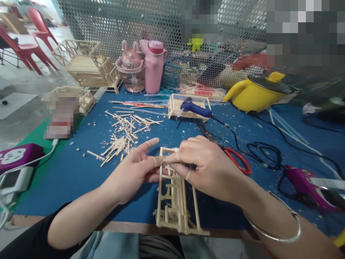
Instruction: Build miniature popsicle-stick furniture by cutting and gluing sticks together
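A small frame of glued wooden sticks [176, 194] lies near the table's front edge, its near end towards me. My left hand [142, 162] holds its far left side between thumb and lower fingers, while the index finger points away. Over the far end, my right hand [201, 160] pinches with thumb and fingertips against the frame; the small piece between them is hidden. Tape wraps several fingers. Loose cut sticks [118, 145] lie scattered beyond my left hand. Red-handled scissors [238, 160] rest to the right of my right hand.
A blue glue gun [196, 108] lies on another stick frame [174, 104], its cord running right. Behind stand a pink bottle [154, 70], a clear pink-lidded cup [134, 77] and a yellow pot [258, 94]. A phone [60, 118] stands at left before stick models [87, 68].
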### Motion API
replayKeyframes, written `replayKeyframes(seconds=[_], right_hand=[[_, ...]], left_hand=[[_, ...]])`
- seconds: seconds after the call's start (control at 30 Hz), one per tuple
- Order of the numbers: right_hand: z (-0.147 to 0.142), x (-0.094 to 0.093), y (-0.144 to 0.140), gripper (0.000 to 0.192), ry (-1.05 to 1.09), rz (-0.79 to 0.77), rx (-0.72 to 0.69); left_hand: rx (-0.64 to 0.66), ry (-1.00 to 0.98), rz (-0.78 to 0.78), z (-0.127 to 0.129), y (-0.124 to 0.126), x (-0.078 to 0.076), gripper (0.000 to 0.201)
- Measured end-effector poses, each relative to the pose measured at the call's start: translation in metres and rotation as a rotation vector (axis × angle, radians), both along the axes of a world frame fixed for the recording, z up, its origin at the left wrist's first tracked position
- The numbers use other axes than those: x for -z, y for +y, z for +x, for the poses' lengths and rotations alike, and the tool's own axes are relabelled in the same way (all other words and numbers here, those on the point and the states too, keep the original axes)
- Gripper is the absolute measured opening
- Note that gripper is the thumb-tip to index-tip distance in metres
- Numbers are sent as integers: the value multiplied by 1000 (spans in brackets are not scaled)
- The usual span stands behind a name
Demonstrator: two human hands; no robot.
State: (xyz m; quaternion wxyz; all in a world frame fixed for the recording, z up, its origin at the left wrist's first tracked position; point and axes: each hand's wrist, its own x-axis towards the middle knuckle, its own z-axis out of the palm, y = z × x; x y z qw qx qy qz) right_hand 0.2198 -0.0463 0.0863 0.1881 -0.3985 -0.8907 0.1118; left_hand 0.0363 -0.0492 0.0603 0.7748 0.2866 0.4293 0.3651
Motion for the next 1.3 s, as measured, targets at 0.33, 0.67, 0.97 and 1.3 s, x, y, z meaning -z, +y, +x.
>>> replayKeyframes(seconds=[0.33,0.67,0.97,1.3], right_hand=[[-5,1,-1,12,40,-39,97],[-3,4,-1,15,20,-18,58],[1,-3,1,18,70,-63,55],[0,0,1,17,27,-16,22]], left_hand=[[56,2,58,-3,0,2,76],[39,-7,17,-1,1,-1,64],[27,-86,-55,-2,1,-2,61],[12,-99,-75,-1,0,-2,60]])
